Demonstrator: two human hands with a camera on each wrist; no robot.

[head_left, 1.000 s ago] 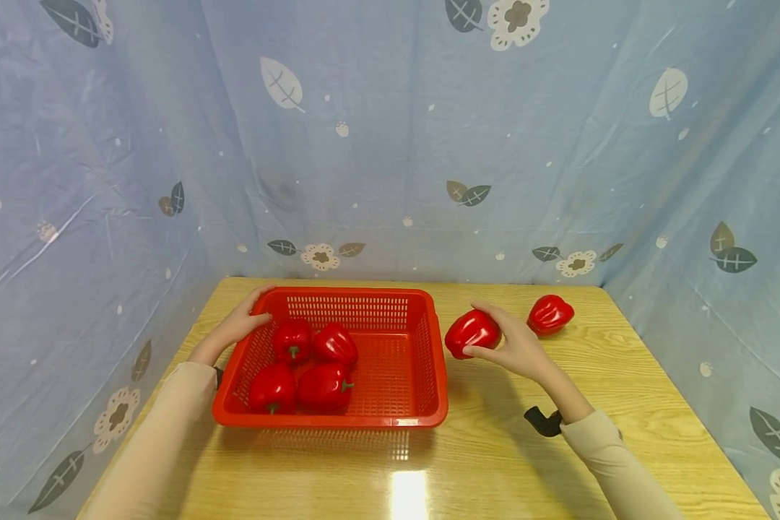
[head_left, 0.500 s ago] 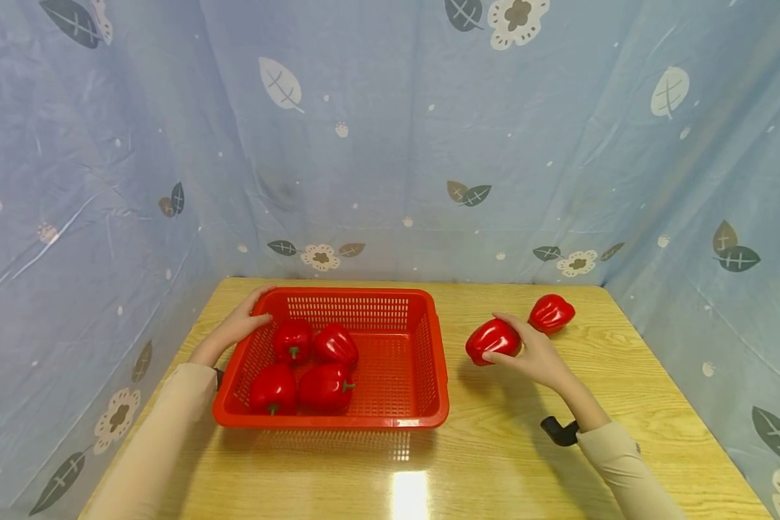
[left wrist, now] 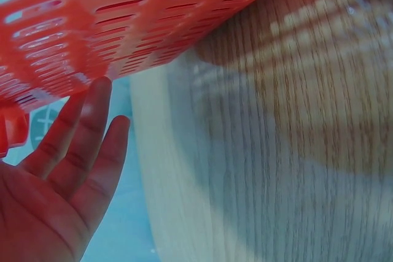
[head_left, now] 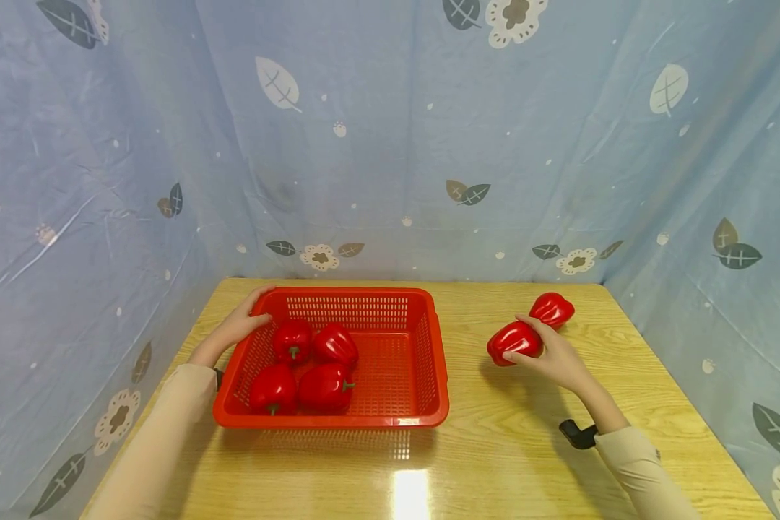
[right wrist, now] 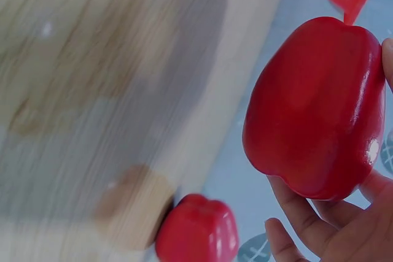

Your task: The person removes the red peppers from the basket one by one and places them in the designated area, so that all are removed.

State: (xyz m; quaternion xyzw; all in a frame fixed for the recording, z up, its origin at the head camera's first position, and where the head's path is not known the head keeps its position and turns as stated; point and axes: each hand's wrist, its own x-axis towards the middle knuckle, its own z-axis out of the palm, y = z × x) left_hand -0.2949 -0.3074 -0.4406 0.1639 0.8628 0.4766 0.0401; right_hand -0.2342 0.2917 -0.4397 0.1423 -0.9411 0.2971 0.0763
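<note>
Peppers (head_left: 326, 386), six of them, red and glossy, are spread over the scene from left to right. At the left begins a blue curtain (head_left: 104, 289) printed with leaves and flowers, which runs round the far and right sides of the wooden table (head_left: 494, 462). A pale left sleeve (head_left: 156, 448) reaches in from the near side to the left grip (head_left: 236, 325), a bare hand that holds the left end of the red basket (head_left: 325, 422): its thumb lies over the rim, while three fingers stretch along the outside of the mesh wall. Four peppers lie close together in the left half of the basket, two far and two near. To the right of the basket, and apart from it, the held pepper (head_left: 515, 343) hangs clear of the table. Just right of it and farther back, the last pepper (head_left: 552, 310) lies on the table; the right wrist view shows the two apart. The right grip (head_left: 559, 359), also a bare hand, pinches the held pepper between thumb, on its near side, and fingers, on its far side. A black device (head_left: 578, 435) sits at that wrist, beside the pale right sleeve (head_left: 643, 462).
</note>
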